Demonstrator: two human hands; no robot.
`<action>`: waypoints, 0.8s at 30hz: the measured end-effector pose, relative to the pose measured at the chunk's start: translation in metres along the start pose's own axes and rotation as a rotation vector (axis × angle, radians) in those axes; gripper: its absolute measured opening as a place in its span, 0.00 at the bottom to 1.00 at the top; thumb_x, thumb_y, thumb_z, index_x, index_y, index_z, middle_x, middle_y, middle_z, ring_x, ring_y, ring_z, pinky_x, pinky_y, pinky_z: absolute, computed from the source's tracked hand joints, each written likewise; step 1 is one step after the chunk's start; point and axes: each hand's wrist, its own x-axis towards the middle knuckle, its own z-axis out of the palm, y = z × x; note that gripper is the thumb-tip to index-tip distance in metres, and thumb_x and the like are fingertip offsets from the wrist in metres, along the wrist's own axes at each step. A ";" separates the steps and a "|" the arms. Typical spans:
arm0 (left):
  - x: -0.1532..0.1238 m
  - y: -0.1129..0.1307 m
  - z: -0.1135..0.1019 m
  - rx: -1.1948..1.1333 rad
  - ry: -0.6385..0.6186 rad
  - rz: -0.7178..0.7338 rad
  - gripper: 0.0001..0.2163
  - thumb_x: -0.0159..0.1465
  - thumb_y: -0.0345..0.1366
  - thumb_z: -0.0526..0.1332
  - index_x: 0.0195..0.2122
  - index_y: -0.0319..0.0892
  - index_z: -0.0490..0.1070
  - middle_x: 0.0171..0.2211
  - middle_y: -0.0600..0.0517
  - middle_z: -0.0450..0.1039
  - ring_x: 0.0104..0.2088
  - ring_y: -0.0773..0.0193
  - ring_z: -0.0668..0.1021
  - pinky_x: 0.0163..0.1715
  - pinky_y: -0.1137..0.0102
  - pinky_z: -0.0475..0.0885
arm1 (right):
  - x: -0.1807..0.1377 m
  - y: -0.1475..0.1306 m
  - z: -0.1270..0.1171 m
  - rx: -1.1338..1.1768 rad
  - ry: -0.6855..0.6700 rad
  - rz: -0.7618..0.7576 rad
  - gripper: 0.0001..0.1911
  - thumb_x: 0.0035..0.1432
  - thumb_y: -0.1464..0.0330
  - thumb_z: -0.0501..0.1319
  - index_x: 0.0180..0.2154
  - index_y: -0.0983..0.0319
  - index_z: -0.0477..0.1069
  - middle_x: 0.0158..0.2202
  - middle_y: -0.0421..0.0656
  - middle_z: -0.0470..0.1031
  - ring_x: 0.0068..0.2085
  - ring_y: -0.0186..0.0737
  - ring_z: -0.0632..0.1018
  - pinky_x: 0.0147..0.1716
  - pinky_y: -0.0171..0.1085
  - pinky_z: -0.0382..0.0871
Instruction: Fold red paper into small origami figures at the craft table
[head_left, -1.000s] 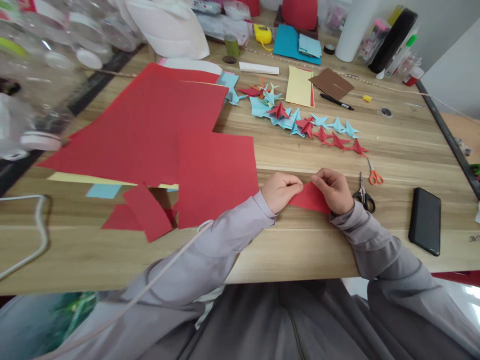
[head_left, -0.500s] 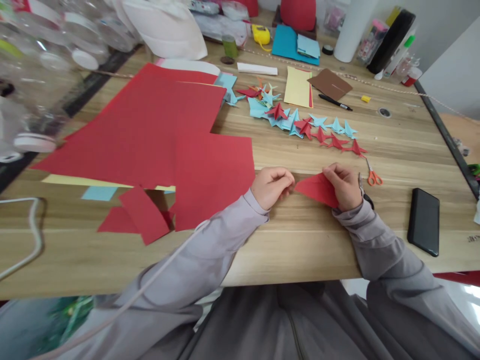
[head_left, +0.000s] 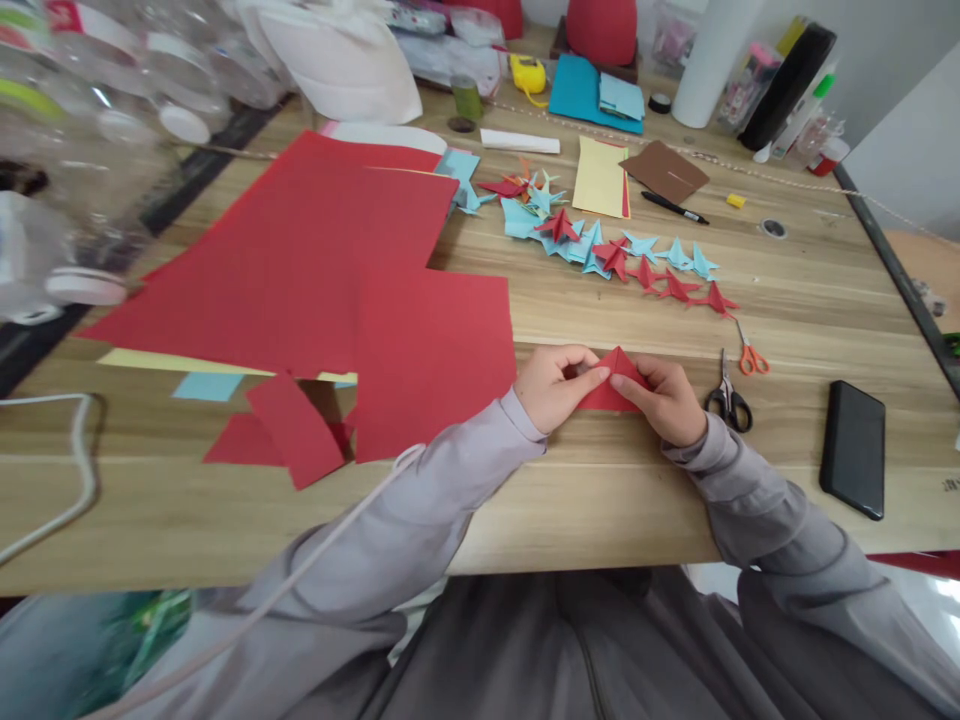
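Note:
Between my two hands is a small folded piece of red paper (head_left: 616,392), its peak pointing away from me. My left hand (head_left: 556,385) pinches its left side, thumb on top. From the other side my right hand (head_left: 670,398) grips it, the thumb pressing near the middle. The fingers partly cover the paper. A large square red sheet (head_left: 435,365) lies just left of my left hand. To the right of my right hand are black-handled scissors (head_left: 727,402). Beyond my hands, red paper cranes (head_left: 679,288) and light blue paper cranes (head_left: 676,254) stand in rows.
Orange scissors (head_left: 752,358) and a black phone (head_left: 853,450) lie on the right. Big red sheets (head_left: 270,260) cover the left, with red scraps (head_left: 296,430) in front. Yellow paper (head_left: 599,177), a brown piece (head_left: 666,170) and a pen (head_left: 675,207) sit farther back. Plastic bottles (head_left: 97,190) crowd the left edge.
My left hand has come onto the red paper, which only my right hand held before. The paper has turned so its peak points away, and my right hand has shifted left, uncovering the black-handled scissors.

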 end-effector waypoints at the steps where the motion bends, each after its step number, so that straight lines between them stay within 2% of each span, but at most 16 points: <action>1: 0.000 0.000 0.000 0.015 -0.005 0.005 0.11 0.55 0.41 0.62 0.23 0.38 0.71 0.18 0.55 0.67 0.21 0.70 0.67 0.22 0.74 0.61 | 0.000 0.001 0.000 0.011 0.001 0.006 0.19 0.51 0.53 0.63 0.27 0.64 0.70 0.22 0.36 0.63 0.25 0.31 0.62 0.26 0.33 0.57; 7: -0.002 0.001 0.005 0.005 0.006 0.025 0.09 0.54 0.40 0.63 0.26 0.38 0.72 0.18 0.56 0.66 0.21 0.71 0.65 0.21 0.74 0.59 | 0.000 0.000 -0.001 0.103 -0.048 0.043 0.16 0.49 0.56 0.65 0.26 0.64 0.72 0.23 0.37 0.65 0.26 0.31 0.65 0.27 0.33 0.59; 13: 0.001 0.000 0.005 -0.059 0.030 0.065 0.08 0.51 0.39 0.65 0.24 0.39 0.73 0.20 0.54 0.70 0.23 0.70 0.67 0.25 0.73 0.62 | -0.003 -0.003 0.003 -0.005 -0.114 -0.004 0.17 0.52 0.58 0.62 0.22 0.63 0.68 0.20 0.36 0.61 0.24 0.30 0.63 0.25 0.33 0.58; 16: 0.002 -0.002 0.004 -0.078 0.039 0.049 0.09 0.51 0.40 0.66 0.23 0.39 0.74 0.20 0.53 0.70 0.23 0.70 0.68 0.25 0.72 0.63 | -0.004 -0.005 0.005 -0.062 -0.102 -0.033 0.16 0.54 0.58 0.59 0.22 0.63 0.67 0.20 0.37 0.61 0.24 0.30 0.62 0.23 0.32 0.57; 19: 0.001 -0.002 0.006 -0.064 0.059 0.022 0.10 0.50 0.41 0.67 0.22 0.39 0.74 0.18 0.53 0.70 0.21 0.70 0.67 0.23 0.72 0.62 | -0.004 -0.009 0.006 -0.170 -0.070 -0.072 0.16 0.53 0.61 0.59 0.19 0.63 0.64 0.18 0.35 0.57 0.22 0.28 0.58 0.21 0.32 0.53; 21: 0.000 -0.002 0.007 -0.073 0.087 0.015 0.10 0.49 0.41 0.68 0.22 0.39 0.75 0.18 0.53 0.71 0.21 0.70 0.67 0.23 0.72 0.62 | -0.004 -0.010 0.006 -0.186 -0.058 -0.065 0.17 0.53 0.61 0.59 0.18 0.63 0.62 0.17 0.35 0.55 0.22 0.28 0.57 0.21 0.31 0.52; 24: 0.001 0.000 0.008 -0.143 0.106 -0.026 0.09 0.47 0.39 0.68 0.21 0.38 0.75 0.20 0.53 0.73 0.22 0.69 0.69 0.24 0.72 0.64 | -0.004 -0.010 0.005 -0.128 -0.085 -0.012 0.16 0.53 0.59 0.59 0.21 0.63 0.66 0.19 0.36 0.59 0.22 0.29 0.59 0.22 0.32 0.54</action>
